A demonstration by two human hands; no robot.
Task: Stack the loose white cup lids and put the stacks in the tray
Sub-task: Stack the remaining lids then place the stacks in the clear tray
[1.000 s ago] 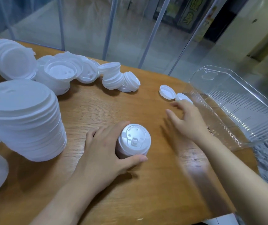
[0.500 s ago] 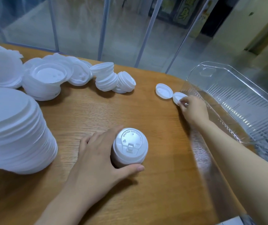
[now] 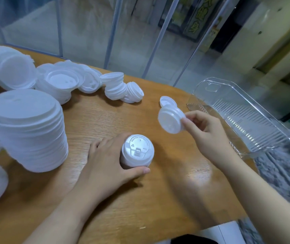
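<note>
A light, thin lid (image 3: 171, 120), judged springy and best taken by its rim, was pinched tilted in the right hand (image 3: 206, 132), while a short stack (image 3: 136, 152) was clasped by the left hand (image 3: 109, 164), the tray (image 3: 242, 110) lying just beyond the right hand.

Bare wooden table (image 3: 158, 199) lies open on the near side of the small lid stack (image 3: 137, 153), and between it and the clear tray (image 3: 246, 120) to its right. Left of the small lid stack, a tall stack of large lids (image 3: 28, 127) blocks the way. Beyond it, a row of piled lids (image 3: 91, 83) and one loose lid (image 3: 167, 102) crowd the far edge.
</note>
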